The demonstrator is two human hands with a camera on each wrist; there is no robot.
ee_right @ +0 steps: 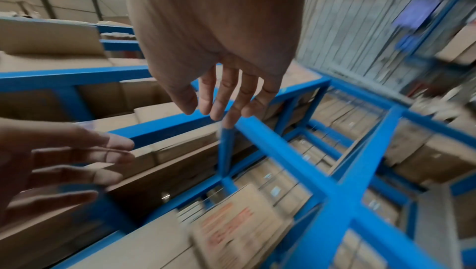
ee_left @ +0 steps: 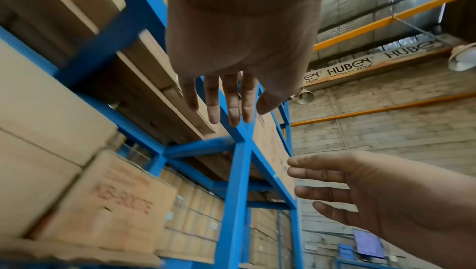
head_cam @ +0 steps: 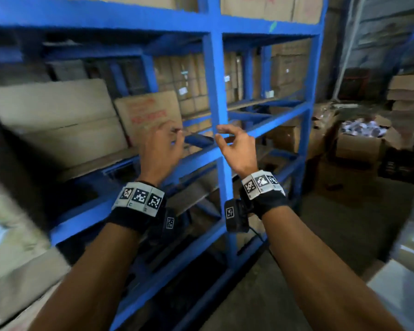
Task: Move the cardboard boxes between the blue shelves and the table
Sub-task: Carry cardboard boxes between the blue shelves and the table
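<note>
Both of my hands hang in the air in front of the blue shelves point(head_cam: 215, 91), holding nothing. My left hand point(head_cam: 163, 142) is open with relaxed fingers, just in front of a cardboard box with red print point(head_cam: 148, 111) that stands on the middle shelf. A larger plain cardboard box point(head_cam: 58, 120) sits to its left. My right hand point(head_cam: 232, 144) is open beside the blue upright post, fingers loosely bent. In the left wrist view the left fingers point(ee_left: 229, 102) point up along the rack and the red-print box point(ee_left: 121, 200) lies lower left. The right wrist view shows my right fingers point(ee_right: 226, 94) spread over the shelf beams.
More cardboard boxes point(head_cam: 287, 65) fill the back shelves and the top shelf. An open box of small wrapped items point(head_cam: 361, 134) stands on the floor at the right, with stacked cartons point(head_cam: 406, 91) behind it. Bare concrete floor point(head_cam: 332, 223) lies right of the rack.
</note>
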